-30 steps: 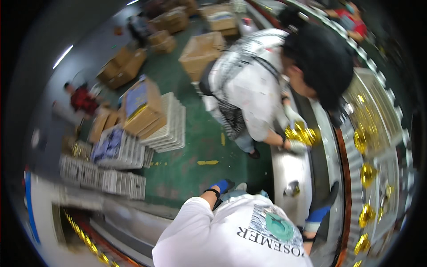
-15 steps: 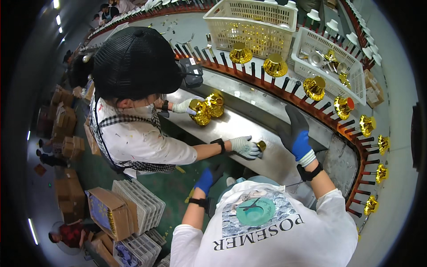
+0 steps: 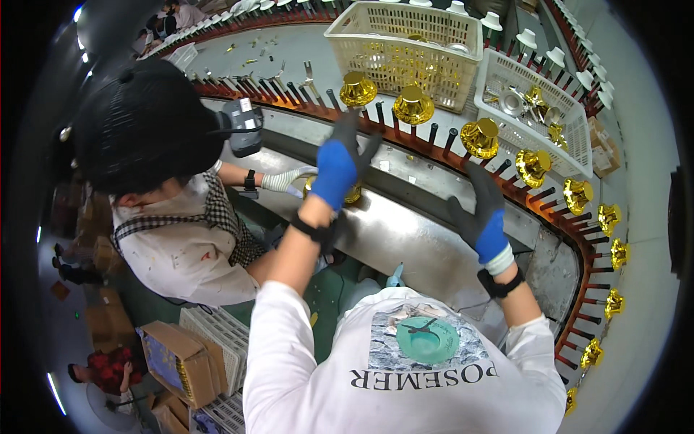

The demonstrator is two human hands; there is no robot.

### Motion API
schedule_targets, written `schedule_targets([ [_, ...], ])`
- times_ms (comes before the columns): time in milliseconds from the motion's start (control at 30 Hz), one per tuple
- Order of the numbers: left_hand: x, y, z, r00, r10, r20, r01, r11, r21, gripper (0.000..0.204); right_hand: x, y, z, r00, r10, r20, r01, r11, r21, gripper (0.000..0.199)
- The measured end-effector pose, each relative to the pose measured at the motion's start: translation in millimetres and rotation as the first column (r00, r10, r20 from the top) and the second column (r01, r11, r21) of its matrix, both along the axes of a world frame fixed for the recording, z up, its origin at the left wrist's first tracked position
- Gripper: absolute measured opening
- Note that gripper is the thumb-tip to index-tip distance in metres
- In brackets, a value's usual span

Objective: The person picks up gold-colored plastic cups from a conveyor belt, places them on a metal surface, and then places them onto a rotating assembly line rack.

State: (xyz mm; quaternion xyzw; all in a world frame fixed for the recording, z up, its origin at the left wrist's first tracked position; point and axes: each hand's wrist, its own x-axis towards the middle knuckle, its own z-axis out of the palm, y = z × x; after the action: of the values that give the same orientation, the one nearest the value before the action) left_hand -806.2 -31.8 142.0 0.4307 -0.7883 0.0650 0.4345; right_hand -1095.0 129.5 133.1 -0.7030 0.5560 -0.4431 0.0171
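Observation:
My left hand (image 3: 342,163), in a blue and black glove, is raised over the metal bench (image 3: 426,246). Its fingers are stretched and slightly blurred, just below a shiny gold cup-shaped piece (image 3: 358,88) on a peg. Another gold piece (image 3: 413,105) sits on a peg to its right. Gloved the same way, my right hand (image 3: 483,215) hovers at the bench's far edge, fingers apart and nothing held. A third gold piece (image 3: 480,138) is above its fingertips. Behind my left wrist, gold pieces (image 3: 353,195) on the bench are mostly hidden beside a co-worker's white-gloved hand (image 3: 285,179).
A curved line of black pegs (image 3: 448,141) runs along the bench and bends down at right, carrying more gold pieces. Beyond it stand a cream basket (image 3: 405,54) and a white basket (image 3: 531,119) of metal parts. A co-worker in a black cap (image 3: 144,123) leans in at left.
My left hand has risen from beside my body to the pegs. My right hand stays nearly in place. The gold pieces on the line have shifted along. The co-worker's nearer hand has left the bench.

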Motion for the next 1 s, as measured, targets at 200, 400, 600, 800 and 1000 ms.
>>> schedule_targets([
  [200,15.3,-152.7,61.7,0.923,0.058,0.381,-0.243,0.855,0.458,0.088,52.2,-169.8,49.3,0.982,0.074,-0.171,-0.115,0.965,-0.238,0.062],
  [400,44.5,-234.2,-10.2,0.983,-0.141,0.120,0.063,0.863,0.501,0.067,99.1,-271.6,23.9,0.923,-0.044,-0.383,0.163,0.944,0.286,0.049],
  [600,74.9,-237.3,15.7,0.897,-0.091,0.433,-0.023,0.968,0.250,0.049,126.0,-242.4,51.2,0.879,0.086,-0.470,-0.005,0.985,0.172,0.040],
  [800,2.3,-88.1,41.1,0.858,-0.493,0.143,0.386,0.803,0.454,0.047,83.3,-82.6,-2.5,0.998,0.051,-0.031,-0.047,0.992,0.117,0.041],
  [1000,-35.2,17.5,-174.3,0.617,-0.706,0.349,0.204,0.571,0.795,0.037,35.9,8.2,-212.3,0.975,-0.164,-0.148,0.221,0.767,0.603,0.041],
])
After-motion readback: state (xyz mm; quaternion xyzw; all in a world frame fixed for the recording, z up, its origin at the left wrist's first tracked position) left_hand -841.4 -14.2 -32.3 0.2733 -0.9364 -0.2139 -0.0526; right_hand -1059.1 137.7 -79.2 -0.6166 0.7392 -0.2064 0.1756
